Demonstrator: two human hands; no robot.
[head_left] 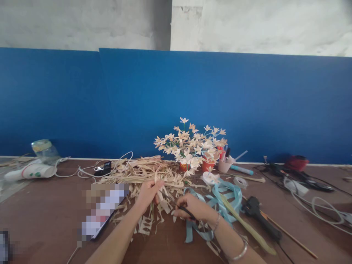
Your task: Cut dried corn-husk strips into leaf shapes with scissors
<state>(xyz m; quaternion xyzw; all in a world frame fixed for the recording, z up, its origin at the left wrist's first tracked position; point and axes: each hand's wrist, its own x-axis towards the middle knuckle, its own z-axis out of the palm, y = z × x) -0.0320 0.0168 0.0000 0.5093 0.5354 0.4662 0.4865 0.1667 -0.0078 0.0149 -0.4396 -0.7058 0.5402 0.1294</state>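
My left hand (147, 195) pinches a pale dried husk strip (164, 198) above the front of a heap of similar husks (143, 169). My right hand (193, 207) is closed around the black handles of scissors (187, 211). Their blades point up and left toward the strip; whether they touch it I cannot tell. Cut scraps (145, 224) lie below my left hand. Behind both hands stand cream husk flowers (189, 145) on stems, in small red pots (208, 165). Light-blue ribbon (229, 194) lies in loops beside my right hand.
A dark glue gun (260, 216) and a thin wooden stick (293, 236) lie at right, with cables (316, 209) beyond. A pen cup (224, 167) stands behind the ribbon. At left are a blurred-out phone-like device (106, 211), a jar (44, 150) and a paper cup (38, 171).
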